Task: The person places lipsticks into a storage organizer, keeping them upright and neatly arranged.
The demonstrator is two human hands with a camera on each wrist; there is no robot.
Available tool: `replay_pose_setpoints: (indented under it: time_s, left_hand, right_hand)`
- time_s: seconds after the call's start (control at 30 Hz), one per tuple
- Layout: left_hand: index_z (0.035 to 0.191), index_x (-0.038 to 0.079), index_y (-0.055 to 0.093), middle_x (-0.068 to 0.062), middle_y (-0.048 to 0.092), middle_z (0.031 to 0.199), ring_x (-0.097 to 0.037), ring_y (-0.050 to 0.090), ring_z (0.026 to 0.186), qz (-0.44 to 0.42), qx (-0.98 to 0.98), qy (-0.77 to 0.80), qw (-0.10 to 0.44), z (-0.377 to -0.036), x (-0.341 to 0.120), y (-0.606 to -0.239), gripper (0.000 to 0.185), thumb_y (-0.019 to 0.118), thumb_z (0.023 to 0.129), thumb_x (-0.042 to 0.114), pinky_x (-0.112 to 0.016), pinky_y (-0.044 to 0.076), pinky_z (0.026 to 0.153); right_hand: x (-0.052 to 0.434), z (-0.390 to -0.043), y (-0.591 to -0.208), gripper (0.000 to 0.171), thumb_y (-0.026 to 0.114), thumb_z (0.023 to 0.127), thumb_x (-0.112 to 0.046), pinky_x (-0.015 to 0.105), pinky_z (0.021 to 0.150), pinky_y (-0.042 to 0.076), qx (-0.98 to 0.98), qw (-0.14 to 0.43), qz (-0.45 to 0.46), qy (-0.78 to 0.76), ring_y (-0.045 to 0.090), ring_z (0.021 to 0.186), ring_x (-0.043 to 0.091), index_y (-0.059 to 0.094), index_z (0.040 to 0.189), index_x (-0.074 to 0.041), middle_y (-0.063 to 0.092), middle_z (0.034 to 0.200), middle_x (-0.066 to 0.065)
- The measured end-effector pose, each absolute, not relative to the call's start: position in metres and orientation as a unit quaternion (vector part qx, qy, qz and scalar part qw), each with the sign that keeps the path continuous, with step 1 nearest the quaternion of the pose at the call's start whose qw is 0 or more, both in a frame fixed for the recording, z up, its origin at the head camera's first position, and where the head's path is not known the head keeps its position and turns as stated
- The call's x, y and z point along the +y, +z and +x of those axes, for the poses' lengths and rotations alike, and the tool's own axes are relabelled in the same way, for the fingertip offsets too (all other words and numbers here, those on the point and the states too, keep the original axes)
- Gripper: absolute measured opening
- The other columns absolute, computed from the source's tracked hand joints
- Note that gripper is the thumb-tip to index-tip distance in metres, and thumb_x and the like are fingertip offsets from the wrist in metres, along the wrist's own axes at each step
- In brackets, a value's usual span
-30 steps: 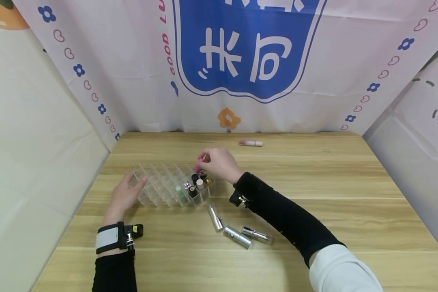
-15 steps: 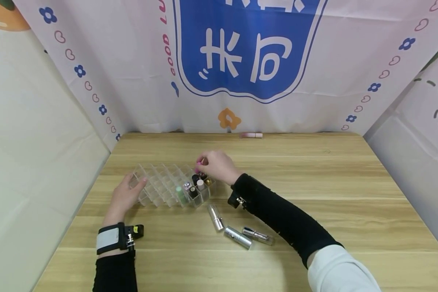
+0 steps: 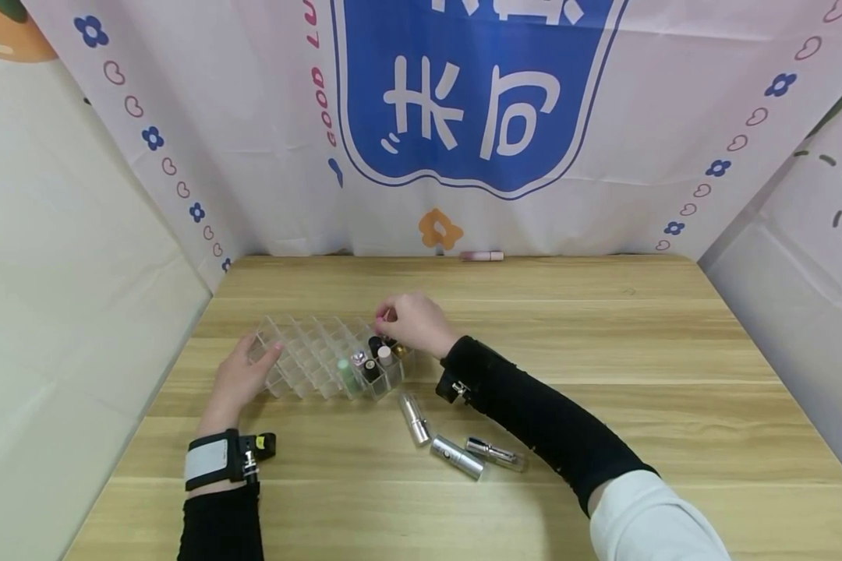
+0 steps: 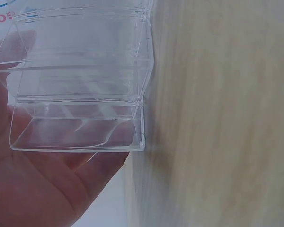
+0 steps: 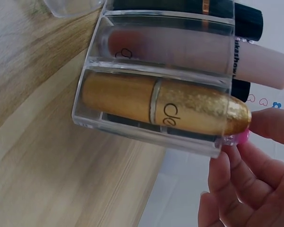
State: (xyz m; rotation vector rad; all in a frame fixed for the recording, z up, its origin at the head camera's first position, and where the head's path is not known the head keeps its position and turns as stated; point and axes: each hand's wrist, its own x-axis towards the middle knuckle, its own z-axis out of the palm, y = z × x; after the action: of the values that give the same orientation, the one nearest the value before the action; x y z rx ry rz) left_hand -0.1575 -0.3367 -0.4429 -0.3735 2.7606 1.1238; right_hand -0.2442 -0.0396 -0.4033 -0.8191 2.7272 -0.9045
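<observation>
Up close, the right hand pinches a pink-capped lipstick over the clear organizer, beside a gold lipstick, while the left hand, fingers relaxed, rests against the organizer's left end on the wooden surface.

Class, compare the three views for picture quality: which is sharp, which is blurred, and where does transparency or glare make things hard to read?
Head view: evenly lit, sharp, soft shadows; the clear organizer nearly vanishes against the table. Left wrist view: very close, the wood grain smeared, the left hand seen through clear walls. Right wrist view: the gold lipstick sharp, with the fingers soft.
</observation>
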Motion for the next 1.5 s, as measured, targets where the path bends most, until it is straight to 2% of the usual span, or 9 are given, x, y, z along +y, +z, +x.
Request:
replay_pose_setpoints:
  time_s: [0.37, 0.7, 0.83, 1.13, 1.5]
  left_hand:
    - [0.157, 0.003, 0.006, -0.032, 0.013, 0.160, -0.056, 0.019, 0.143, -0.125, 0.915, 0.376, 0.074, -0.159, -0.334, -0.443, 0.090, 0.035, 0.098, 0.065, -0.071, 0.022, 0.113]
    - [0.157, 0.003, 0.006, -0.033, 0.013, 0.159, -0.056, 0.020, 0.143, -0.124, 0.917, 0.372, 0.075, -0.159, -0.333, -0.443, 0.091, 0.035, 0.098, 0.065, -0.070, 0.023, 0.113]
    - [0.157, 0.003, 0.006, -0.033, 0.014, 0.159, -0.056, 0.020, 0.143, -0.125, 0.916, 0.374, 0.073, -0.159, -0.333, -0.443, 0.091, 0.035, 0.098, 0.065, -0.070, 0.023, 0.113]
    - [0.158, 0.004, 0.007, -0.032, 0.016, 0.159, -0.056, 0.021, 0.142, -0.116, 0.915, 0.378, 0.074, -0.160, -0.336, -0.443, 0.092, 0.034, 0.097, 0.067, -0.071, 0.024, 0.111]
    - [0.157, 0.004, 0.004, -0.033, 0.014, 0.159, -0.056, 0.020, 0.143, -0.118, 0.915, 0.377, 0.081, -0.158, -0.337, -0.444, 0.094, 0.034, 0.096, 0.068, -0.072, 0.024, 0.111]
  right_hand:
    - [-0.038, -0.245, -0.405, 0.020, 0.067, 0.092, -0.030, 0.024, 0.072, 0.052, 0.910, 0.076, -0.271, -0.304, 0.064, 0.073, 0.006, 0.071, 0.107, -0.016, 0.073, 0.090, -0.004]
    - [-0.032, -0.246, -0.404, 0.020, 0.065, 0.094, -0.030, 0.022, 0.067, 0.050, 0.905, 0.082, -0.259, -0.327, 0.064, 0.070, 0.006, 0.071, 0.108, -0.017, 0.072, 0.087, -0.004]
    - [-0.027, -0.251, -0.405, 0.021, 0.064, 0.094, -0.031, 0.024, 0.070, 0.050, 0.912, 0.075, -0.249, -0.318, 0.064, 0.078, 0.010, 0.071, 0.109, -0.017, 0.072, 0.092, -0.003]
    - [-0.011, -0.266, -0.411, 0.019, 0.064, 0.094, -0.018, 0.031, 0.082, 0.054, 0.900, 0.078, -0.259, -0.341, 0.065, 0.089, 0.017, 0.071, 0.111, -0.010, 0.072, 0.096, 0.003]
    - [0.015, -0.288, -0.425, 0.022, 0.063, 0.095, -0.017, 0.035, 0.094, 0.054, 0.886, 0.067, -0.247, -0.386, 0.066, 0.101, 0.021, 0.070, 0.114, -0.007, 0.072, 0.110, 0.007]
